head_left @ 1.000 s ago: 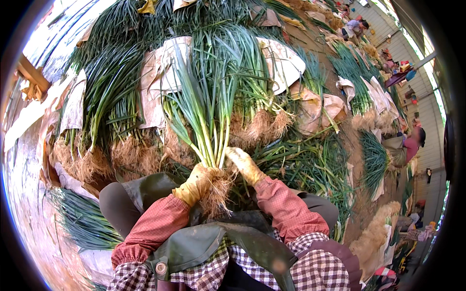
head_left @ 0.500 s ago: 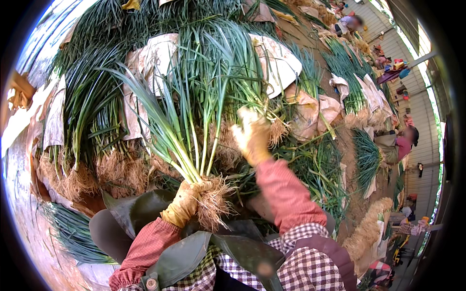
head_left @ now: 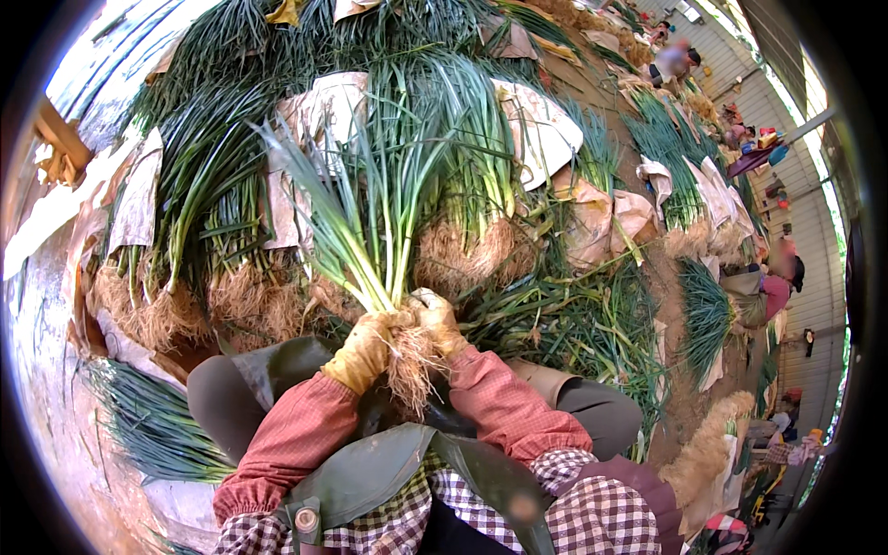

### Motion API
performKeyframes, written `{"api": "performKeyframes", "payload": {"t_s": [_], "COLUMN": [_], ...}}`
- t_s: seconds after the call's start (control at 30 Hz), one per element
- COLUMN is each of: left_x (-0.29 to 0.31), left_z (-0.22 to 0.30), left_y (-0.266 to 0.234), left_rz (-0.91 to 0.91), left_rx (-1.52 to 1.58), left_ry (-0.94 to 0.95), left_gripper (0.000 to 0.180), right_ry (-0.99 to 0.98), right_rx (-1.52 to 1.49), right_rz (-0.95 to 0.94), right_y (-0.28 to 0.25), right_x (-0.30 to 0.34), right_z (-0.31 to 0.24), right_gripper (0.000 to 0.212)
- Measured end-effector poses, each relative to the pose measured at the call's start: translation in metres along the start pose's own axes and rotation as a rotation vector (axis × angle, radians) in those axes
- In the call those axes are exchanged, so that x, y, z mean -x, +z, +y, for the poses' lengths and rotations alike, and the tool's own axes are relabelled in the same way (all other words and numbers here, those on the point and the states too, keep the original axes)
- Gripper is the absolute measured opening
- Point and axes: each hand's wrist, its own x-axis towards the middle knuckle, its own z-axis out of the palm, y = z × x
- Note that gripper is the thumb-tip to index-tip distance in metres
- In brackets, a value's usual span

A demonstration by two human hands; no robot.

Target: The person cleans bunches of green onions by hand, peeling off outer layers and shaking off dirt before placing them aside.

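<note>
A bunch of green onions (head_left: 387,264) stands in front of my lap, its leaves fanned away from me and its tan roots (head_left: 410,372) hanging down. My left hand (head_left: 361,351), in a yellowed glove, is closed around the white stem ends. Close against it, my right hand (head_left: 437,321), gloved alike, has its fingers curled in at the right side of the same stems, just above the roots. Beyond my hands lies a larger heap of green onions (head_left: 472,185), its roots (head_left: 476,252) pointing toward me.
Loose green leaves (head_left: 573,324) litter the ground to the right. More onions with roots (head_left: 176,217) lie at the left, between pale cloth sheets (head_left: 139,199). Another onion pile (head_left: 153,421) is beside my left knee. At the far right a person (head_left: 772,287) sits near more bundles.
My right hand has come back from the heap toward me and joined my left hand at the stem ends. The bunch is now held between both hands and its leaves stand more upright.
</note>
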Motion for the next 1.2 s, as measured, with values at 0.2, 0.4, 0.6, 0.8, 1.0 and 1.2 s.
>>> {"api": "performKeyframes", "payload": {"t_s": [0.2, 0.4, 0.6, 0.8, 1.0, 1.2], "left_x": [-0.006, -0.017, 0.020, 0.019, 0.016, 0.016], "left_z": [0.005, 0.023, 0.015, 0.014, 0.014, 0.014], "left_y": [0.004, -0.020, 0.024, -0.003, -0.009, -0.009], "left_rz": [0.076, 0.177, -0.080, -0.308, -0.171, -0.036], "left_rx": [-0.003, -0.043, 0.089, 0.062, 0.088, -0.123], "left_ry": [0.079, 0.202, 0.111, -0.030, 0.064, 0.156], "left_gripper": [0.006, 0.010, 0.009, 0.015, 0.012, 0.010], "right_ry": [-0.374, -0.006, 0.222, -0.008, -0.089, 0.525], "right_rx": [0.525, -0.702, 1.017, -0.390, -0.221, 0.017], "right_rz": [0.024, 0.301, 0.874, -0.162, -0.388, -0.382], "right_y": [-0.018, -0.109, -0.276, -0.099, -0.022, -0.042], "right_x": [0.018, 0.025, 0.035, -0.023, 0.005, 0.064], "right_z": [-0.060, -0.095, 0.006, -0.074, -0.043, 0.015], "right_gripper": [0.013, 0.009, 0.040, 0.072, 0.035, 0.039]}}
